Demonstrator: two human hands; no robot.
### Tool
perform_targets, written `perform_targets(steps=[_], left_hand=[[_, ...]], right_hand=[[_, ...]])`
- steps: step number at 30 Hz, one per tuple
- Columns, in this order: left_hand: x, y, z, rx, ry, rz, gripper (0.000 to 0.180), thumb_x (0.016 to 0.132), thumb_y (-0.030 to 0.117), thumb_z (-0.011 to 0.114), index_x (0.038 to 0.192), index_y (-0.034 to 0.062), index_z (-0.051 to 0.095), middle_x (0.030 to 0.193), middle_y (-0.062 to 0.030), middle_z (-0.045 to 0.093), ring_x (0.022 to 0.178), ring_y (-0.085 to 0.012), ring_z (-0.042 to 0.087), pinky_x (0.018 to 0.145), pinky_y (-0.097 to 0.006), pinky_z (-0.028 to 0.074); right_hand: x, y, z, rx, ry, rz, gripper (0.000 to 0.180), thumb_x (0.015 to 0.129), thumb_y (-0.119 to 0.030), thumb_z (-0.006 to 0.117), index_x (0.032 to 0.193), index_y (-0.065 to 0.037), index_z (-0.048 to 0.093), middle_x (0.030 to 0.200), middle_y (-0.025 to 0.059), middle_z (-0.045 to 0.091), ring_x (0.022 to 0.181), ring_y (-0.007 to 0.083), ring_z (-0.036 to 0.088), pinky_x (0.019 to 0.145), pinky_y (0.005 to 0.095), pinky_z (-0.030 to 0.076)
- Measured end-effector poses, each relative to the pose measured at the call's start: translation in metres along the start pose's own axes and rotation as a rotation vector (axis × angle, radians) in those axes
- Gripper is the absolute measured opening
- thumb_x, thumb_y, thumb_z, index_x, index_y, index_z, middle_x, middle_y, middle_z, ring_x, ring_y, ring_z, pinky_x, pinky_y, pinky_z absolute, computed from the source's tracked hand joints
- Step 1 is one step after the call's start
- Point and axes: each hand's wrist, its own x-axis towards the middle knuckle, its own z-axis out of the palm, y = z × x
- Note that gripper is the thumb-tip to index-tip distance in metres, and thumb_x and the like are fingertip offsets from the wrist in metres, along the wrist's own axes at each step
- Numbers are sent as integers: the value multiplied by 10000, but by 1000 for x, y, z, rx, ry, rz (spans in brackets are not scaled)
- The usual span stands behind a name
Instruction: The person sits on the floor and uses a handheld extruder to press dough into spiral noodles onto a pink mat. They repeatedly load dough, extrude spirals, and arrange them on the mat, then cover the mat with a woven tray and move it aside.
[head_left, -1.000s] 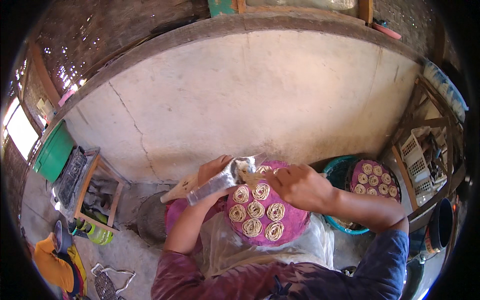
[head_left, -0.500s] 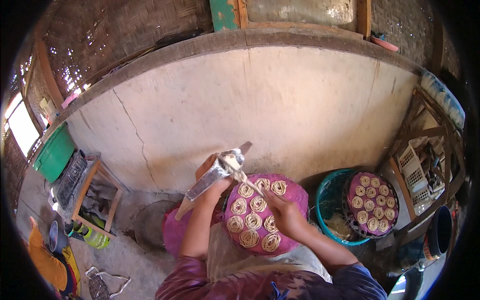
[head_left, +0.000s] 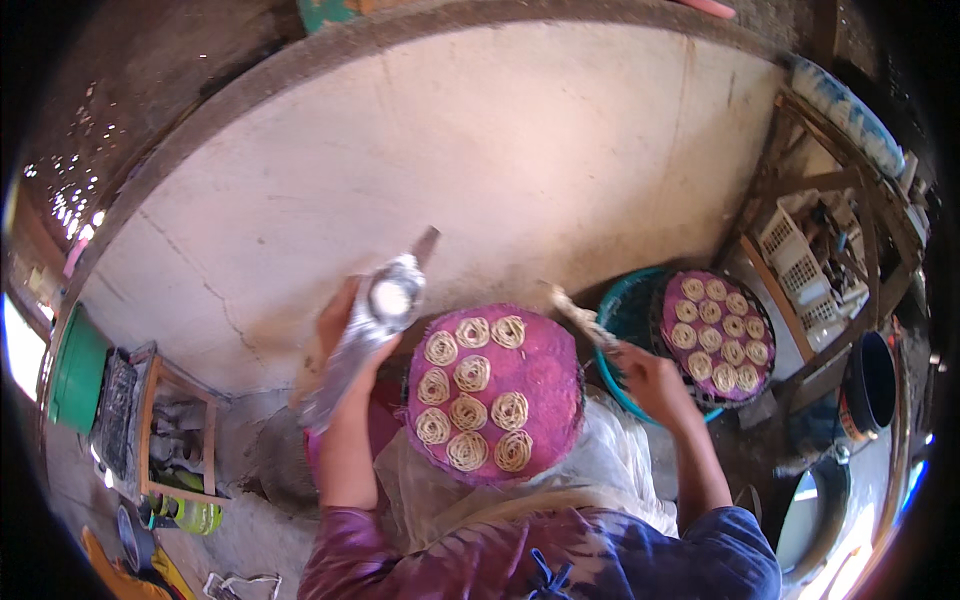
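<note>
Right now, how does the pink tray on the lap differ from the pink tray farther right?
The lap tray has a bare patch on its right; the right tray is filled more evenly.
The lap tray appears larger than the right tray.
The lap tray rests over pale sheeting; the right tray overlaps the teal basin in view.
Both look round and carry coils.

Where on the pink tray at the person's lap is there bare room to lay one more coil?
The pink tray is bare along its right side, between the right-hand column of coils and its edge; this patch reaches into the gap within that column. Its left half is crowded, as is the other tray at right.
</note>
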Motion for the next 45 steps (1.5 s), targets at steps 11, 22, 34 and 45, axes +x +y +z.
perform_targets(steps=[11, 22, 34, 45], left_hand=[[-1, 22, 7, -1902, 108, -434, 175, 808, 161, 616, 837, 115, 450, 739, 3, 427, 623, -107, 452, 566, -270, 383], [-71, -3, 83, -592, -213, -363, 405, 895, 122, 677, 1259, 3, 547, 1190, -98, 637, 1064, -166, 607, 907, -294, 497], [-66, 45, 34, -473, -990, -147, 381, 847, 268, 711, 1169, 87, 623, 1071, -135, 679, 983, -298, 650, 853, -389, 521], [-103, 56, 48, -915, -1089, 92, 481, 830, 204, 756, 1259, 67, 587, 1258, -135, 611, 1151, -273, 581, 989, -369, 451]], right_hand=[[-13, 31, 32, 196, -422, -23, 521, 985, -479, 485, 1279, -63, 588, 1238, 235, 602, 1163, 359, 580, 988, 428, 450], [3, -74, 44, 1559, -312, 565, 900, 858, -818, 313, 1401, -106, 398, 782, 78, 545, 434, 65, 419, 325, 209, 330], [59, -109, 16, 76, -249, -504, 994, 822, -657, 605, 1417, 62, 263, 1222, 347, 533, 1089, 487, 593, 915, 473, 494], [25, -63, 20, 550, -812, 78, 959, 889, -712, 435, 1454, 46, 270, 1242, 267, 579, 1126, 405, 595, 956, 473, 475]])
